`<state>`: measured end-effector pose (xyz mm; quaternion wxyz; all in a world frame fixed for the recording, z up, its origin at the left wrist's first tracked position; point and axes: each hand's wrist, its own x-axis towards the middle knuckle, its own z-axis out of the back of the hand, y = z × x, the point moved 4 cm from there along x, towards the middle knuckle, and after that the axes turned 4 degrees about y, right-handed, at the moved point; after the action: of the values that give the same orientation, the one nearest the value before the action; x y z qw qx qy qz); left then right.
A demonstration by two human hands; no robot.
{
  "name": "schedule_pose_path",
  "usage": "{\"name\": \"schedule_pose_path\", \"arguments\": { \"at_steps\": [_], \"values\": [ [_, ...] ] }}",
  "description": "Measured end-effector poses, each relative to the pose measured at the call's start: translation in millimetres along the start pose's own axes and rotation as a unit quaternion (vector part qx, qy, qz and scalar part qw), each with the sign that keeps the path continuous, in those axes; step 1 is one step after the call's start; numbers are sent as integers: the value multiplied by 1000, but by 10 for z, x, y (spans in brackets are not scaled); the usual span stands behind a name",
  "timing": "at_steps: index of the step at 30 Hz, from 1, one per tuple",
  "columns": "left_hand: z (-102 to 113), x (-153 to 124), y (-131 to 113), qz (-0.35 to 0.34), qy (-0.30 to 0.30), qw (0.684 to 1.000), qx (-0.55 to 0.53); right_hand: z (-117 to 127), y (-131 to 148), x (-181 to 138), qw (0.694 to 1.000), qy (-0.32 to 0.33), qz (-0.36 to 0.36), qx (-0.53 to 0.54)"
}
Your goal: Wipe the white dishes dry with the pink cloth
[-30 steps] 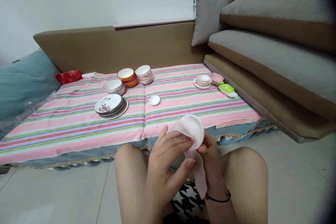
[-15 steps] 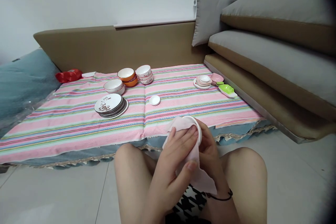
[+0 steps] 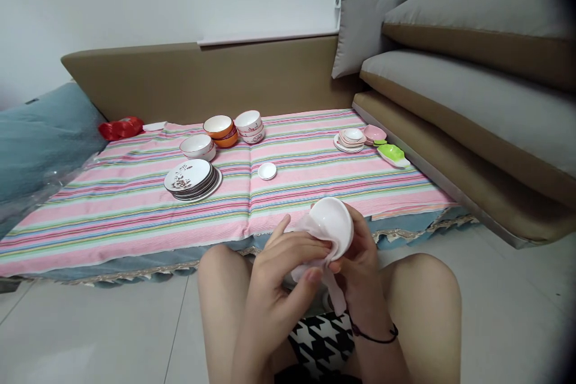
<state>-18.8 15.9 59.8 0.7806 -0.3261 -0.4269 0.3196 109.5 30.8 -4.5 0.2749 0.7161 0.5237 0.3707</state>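
A small white bowl (image 3: 337, 222) is tilted toward me above my lap. My right hand (image 3: 362, 261) grips it from the right, fingers behind its outer side and thumb near the lower rim. A thin pale pink cloth (image 3: 333, 291) is bunched against the bowl's inside and lower rim, one end hanging down. My left hand (image 3: 288, 273) presses this cloth into the bowl with its fingers; the thumb lies over the cloth below. Beyond the hands, a small white dish (image 3: 267, 171) lies on the striped cloth (image 3: 297, 186).
On the left are a stack of flowered plates (image 3: 189, 177), white bowls (image 3: 198, 147), orange bowls (image 3: 219, 129) and patterned bowls (image 3: 249, 125). Right hold small stacked dishes (image 3: 351, 139), a pink bowl (image 3: 374, 134) and a green dish (image 3: 392, 155). Cushions (image 3: 472, 90) rise at right.
My left hand has slid left and lower with the cloth, uncovering more of the bowl's inside. The bowl has turned to face me more and moved slightly right.
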Motion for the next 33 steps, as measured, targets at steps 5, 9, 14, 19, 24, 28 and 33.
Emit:
{"name": "schedule_pose_path", "arguments": {
  "at_steps": [5,9,14,19,24,28,33],
  "values": [
    [-11,-43,48,2,-1,995,-97,33,93,1,996,12,44,-82],
    [-35,-48,41,37,-40,994,-96,45,137,-18,976,39,140,-164],
    [-99,-44,10,84,-108,990,-27,9,149,-31,947,82,217,-223],
    [-116,-92,50,42,-148,987,38,-3,184,-13,962,97,193,-168],
    [-75,-83,133,-50,-130,988,71,25,138,28,990,80,86,-76],
    [-64,-60,237,-114,-99,985,88,58,38,44,995,82,-16,-48],
    [-49,-44,289,-151,-58,983,84,119,20,43,997,66,-25,-39]
  ]
}}
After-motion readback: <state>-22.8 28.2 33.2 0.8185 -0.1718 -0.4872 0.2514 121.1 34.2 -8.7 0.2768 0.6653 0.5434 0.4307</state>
